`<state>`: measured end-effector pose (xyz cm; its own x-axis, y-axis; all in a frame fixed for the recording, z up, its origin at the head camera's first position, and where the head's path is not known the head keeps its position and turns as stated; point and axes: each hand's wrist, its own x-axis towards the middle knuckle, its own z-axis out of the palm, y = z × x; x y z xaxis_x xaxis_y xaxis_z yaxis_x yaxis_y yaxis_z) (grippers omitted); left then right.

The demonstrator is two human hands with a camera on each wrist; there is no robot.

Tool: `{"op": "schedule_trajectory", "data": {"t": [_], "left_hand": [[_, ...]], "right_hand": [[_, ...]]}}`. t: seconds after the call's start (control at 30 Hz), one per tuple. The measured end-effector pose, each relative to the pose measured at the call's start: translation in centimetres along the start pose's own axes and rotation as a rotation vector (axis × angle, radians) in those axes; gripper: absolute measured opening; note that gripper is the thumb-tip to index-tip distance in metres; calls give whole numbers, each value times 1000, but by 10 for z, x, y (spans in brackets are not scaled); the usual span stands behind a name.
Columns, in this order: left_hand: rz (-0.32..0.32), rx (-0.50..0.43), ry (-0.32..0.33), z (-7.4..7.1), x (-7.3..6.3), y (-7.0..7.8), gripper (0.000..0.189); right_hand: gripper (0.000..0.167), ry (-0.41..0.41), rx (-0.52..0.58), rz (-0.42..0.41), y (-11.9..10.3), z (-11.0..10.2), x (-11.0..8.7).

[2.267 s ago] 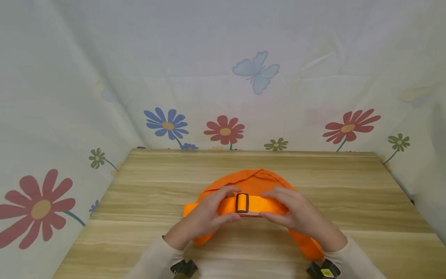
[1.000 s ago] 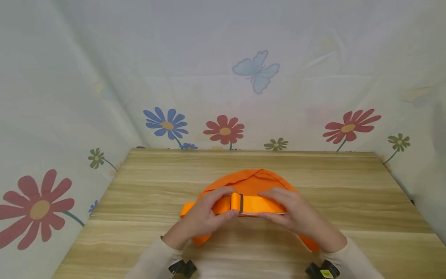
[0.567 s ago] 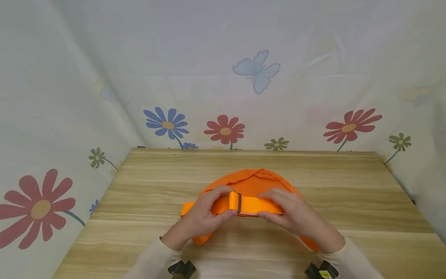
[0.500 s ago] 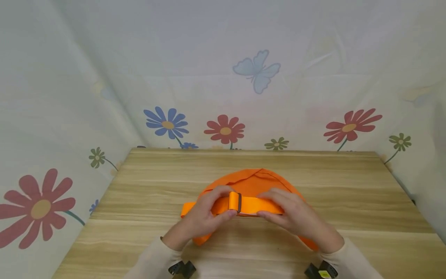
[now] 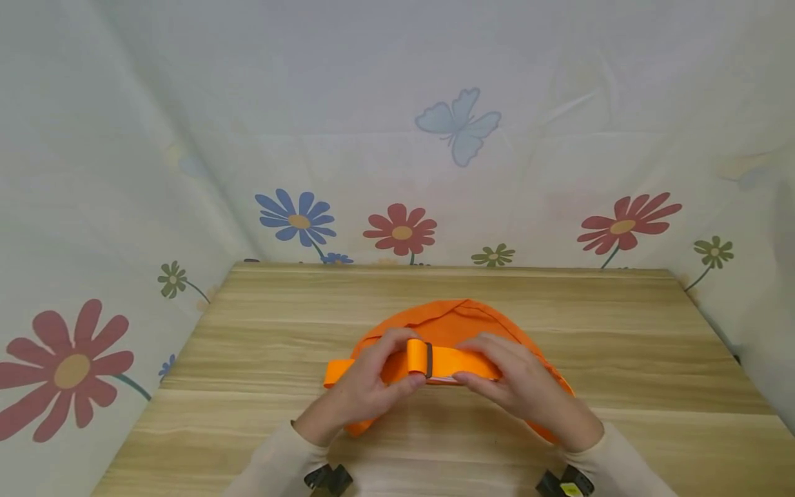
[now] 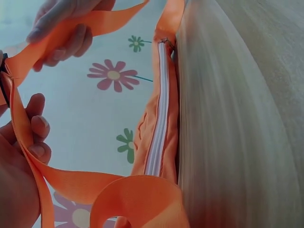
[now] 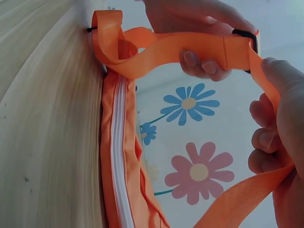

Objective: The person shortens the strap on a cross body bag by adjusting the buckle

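An orange fabric bag point(image 5: 453, 319) with a white zipper point(image 7: 118, 156) lies on the table; it looks like a waist bag. Its orange webbing strap point(image 5: 461, 364) is raised above it, with a black slide buckle point(image 5: 428, 360) on it. The left hand point(image 5: 365, 386) pinches the strap just left of the buckle, between thumb and fingers. To the right, the right hand point(image 5: 524, 383) grips another stretch of the same strap. In the left wrist view a loose strap loop point(image 6: 142, 202) hangs below the left hand. The hands partly cover the bag's sides.
The wood-grain table point(image 5: 286, 310) stretches behind and to both sides of the bag. A pale curtain point(image 5: 348, 103) printed with flowers and a butterfly surrounds the table's back and sides. Small black devices point(image 5: 329, 478) sit at the wrists.
The buckle has shifted slightly left and turned edge-on since the earliest frame. My right hand has moved a little left along with the strap. The bag's body has stayed nearly in place.
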<state>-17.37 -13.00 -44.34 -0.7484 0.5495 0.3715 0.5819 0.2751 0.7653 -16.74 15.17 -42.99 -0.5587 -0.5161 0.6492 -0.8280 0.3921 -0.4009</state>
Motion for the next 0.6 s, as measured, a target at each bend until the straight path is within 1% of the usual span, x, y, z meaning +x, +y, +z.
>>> {"op": "schedule_trajectory", "data": {"t": [0.1,0.23,0.37,0.5,0.6], "left_hand": [[-15,5,-6,2,1,0,51],[-40,-24,-15,5,3,1,49],[-70,-38,-17,7,5,2,49],[-102,-39,6,5,4,2,47],[-94,-53,30,1,2,2,46]], "right_hand": [[36,10,-11,-7,-3,2,3],[37,18,-24,-31,-5,5,7],[40,3,-22,-39,-6,7,10],[46,-38,-31,6,-6,5,8],[51,-62,-69,39,-4,1,4]]}}
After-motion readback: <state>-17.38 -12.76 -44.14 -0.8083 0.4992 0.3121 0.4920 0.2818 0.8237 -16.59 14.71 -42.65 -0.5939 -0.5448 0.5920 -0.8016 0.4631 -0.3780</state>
